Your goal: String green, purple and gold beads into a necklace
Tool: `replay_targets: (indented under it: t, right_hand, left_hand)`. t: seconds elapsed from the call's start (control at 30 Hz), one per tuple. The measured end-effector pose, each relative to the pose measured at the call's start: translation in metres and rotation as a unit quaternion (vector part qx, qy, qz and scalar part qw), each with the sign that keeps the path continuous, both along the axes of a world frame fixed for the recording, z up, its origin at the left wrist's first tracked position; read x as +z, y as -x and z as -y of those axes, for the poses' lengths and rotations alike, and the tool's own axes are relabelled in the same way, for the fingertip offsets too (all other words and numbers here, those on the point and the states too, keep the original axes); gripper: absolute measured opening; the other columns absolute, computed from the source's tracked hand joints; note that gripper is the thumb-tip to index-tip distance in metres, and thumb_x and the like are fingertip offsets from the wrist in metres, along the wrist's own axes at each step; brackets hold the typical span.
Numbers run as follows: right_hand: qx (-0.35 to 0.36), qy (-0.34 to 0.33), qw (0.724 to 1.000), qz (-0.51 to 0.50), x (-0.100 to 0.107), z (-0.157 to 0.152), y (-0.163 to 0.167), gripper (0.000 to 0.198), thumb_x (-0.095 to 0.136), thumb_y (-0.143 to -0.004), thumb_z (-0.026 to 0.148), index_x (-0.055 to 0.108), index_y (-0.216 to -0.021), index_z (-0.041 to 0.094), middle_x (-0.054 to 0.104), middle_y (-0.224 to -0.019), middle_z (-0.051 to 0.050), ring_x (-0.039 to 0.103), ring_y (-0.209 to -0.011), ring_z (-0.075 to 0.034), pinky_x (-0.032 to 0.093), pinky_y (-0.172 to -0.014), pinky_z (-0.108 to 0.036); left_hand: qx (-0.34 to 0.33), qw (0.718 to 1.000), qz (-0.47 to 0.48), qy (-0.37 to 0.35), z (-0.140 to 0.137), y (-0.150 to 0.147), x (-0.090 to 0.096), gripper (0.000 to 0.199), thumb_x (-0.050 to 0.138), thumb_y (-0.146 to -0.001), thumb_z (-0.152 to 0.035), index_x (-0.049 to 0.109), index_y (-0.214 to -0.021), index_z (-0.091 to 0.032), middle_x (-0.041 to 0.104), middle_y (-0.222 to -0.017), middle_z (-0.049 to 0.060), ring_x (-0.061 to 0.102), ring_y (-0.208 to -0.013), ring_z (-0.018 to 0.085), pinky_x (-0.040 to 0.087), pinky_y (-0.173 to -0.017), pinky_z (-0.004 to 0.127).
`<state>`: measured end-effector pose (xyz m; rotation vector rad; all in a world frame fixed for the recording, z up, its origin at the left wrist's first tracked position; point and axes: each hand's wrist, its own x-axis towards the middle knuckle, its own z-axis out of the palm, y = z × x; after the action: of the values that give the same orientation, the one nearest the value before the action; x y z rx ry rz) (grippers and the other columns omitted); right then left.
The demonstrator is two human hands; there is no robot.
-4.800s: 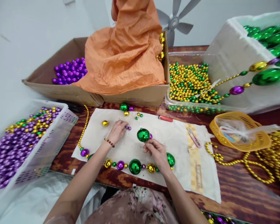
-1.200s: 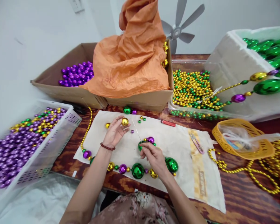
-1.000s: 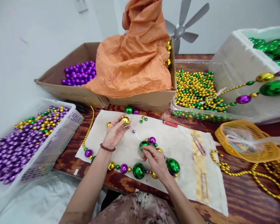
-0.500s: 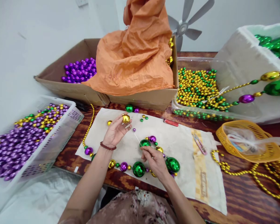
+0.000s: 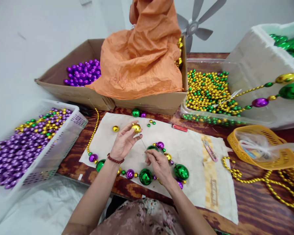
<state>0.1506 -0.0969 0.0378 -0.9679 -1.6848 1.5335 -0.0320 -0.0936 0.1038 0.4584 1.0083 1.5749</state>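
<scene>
Between the fingertips of my left hand (image 5: 124, 142) is a shiny gold bead (image 5: 136, 128). My right hand (image 5: 159, 164) pinches a thin needle (image 5: 142, 140), whose far end meets the underside of that bead; whether it has entered the hole I cannot tell. A strand of gold, purple and green beads curves over the white cloth (image 5: 186, 143) around my hands, with a large green bead (image 5: 145, 176) below and another green bead (image 5: 181, 172) to the right. One loose gold bead (image 5: 115, 129) lies left of my left hand.
A white basket of purple beads (image 5: 22, 153) stands left. Behind are a cardboard box (image 5: 147, 102) under orange fabric (image 5: 142, 68) and a clear tub (image 5: 225, 116) of small beads. Scissors (image 5: 210, 150), a red lighter-like object (image 5: 179, 128) and a yellow basket (image 5: 262, 160) lie right.
My left hand has moved slightly right and down with the gold bead, which now meets the needle. My right hand has shifted a little left. A small purple bead near the needle is no longer visible.
</scene>
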Motion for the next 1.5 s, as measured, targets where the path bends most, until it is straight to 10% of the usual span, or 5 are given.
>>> replay_targets:
  t: [0.47,0.67,0.93,1.3,1.5]
  right_hand:
    - [-0.054,0.043,0.996,-0.053,0.000,-0.008,0.004,0.020,0.053,-0.096,0.033,0.067,-0.092,0.020,0.068,-0.072,0.000,0.065,-0.058,-0.013,0.051,-0.058,-0.024]
    - [-0.092,0.087,0.989,-0.072,-0.005,-0.010,-0.009,0.020,0.056,-0.094,0.036,0.065,-0.089,0.019,0.068,-0.071,-0.001,0.065,-0.057,-0.013,0.049,-0.055,-0.023]
    - [-0.073,0.091,0.991,-0.065,-0.009,-0.009,-0.011,0.022,0.055,-0.093,0.035,0.067,-0.101,0.018,0.070,-0.074,-0.002,0.067,-0.061,-0.014,0.050,-0.056,-0.024]
    - [-0.086,0.128,0.985,-0.074,-0.008,-0.009,-0.010,0.018,0.060,-0.089,0.036,0.066,-0.086,0.019,0.075,-0.077,-0.003,0.069,-0.059,-0.014,0.051,-0.055,-0.024]
    - [-0.101,0.124,0.984,-0.084,-0.008,-0.007,-0.010,0.020,0.060,-0.090,0.037,0.068,-0.087,0.019,0.074,-0.074,-0.003,0.068,-0.057,-0.014,0.050,-0.055,-0.024]
  left_hand:
    - [-0.050,0.980,-0.188,0.039,0.000,0.004,-0.028,0.031,0.072,-0.084,-0.039,0.076,-0.107,-0.018,0.075,-0.106,0.010,0.069,-0.096,0.022,0.054,-0.089,0.035]
    - [-0.033,0.795,-0.602,0.067,-0.026,0.033,-0.057,0.017,0.058,-0.084,-0.015,0.073,-0.090,-0.020,0.070,-0.099,0.009,0.063,-0.099,0.025,0.048,-0.097,0.041]
    - [-0.166,0.628,-0.759,0.032,-0.028,0.017,-0.084,0.024,0.050,-0.092,-0.019,0.067,-0.108,-0.019,0.066,-0.108,0.012,0.057,-0.100,0.028,0.044,-0.098,0.045]
    - [-0.160,0.639,-0.751,0.042,-0.035,0.028,-0.090,0.018,0.051,-0.092,-0.018,0.068,-0.098,-0.019,0.066,-0.098,0.009,0.059,-0.094,0.025,0.047,-0.090,0.039]
    - [-0.091,0.584,-0.803,0.082,-0.056,0.021,-0.084,0.023,0.051,-0.094,-0.021,0.069,-0.108,-0.019,0.066,-0.110,0.013,0.057,-0.104,0.031,0.044,-0.092,0.043]
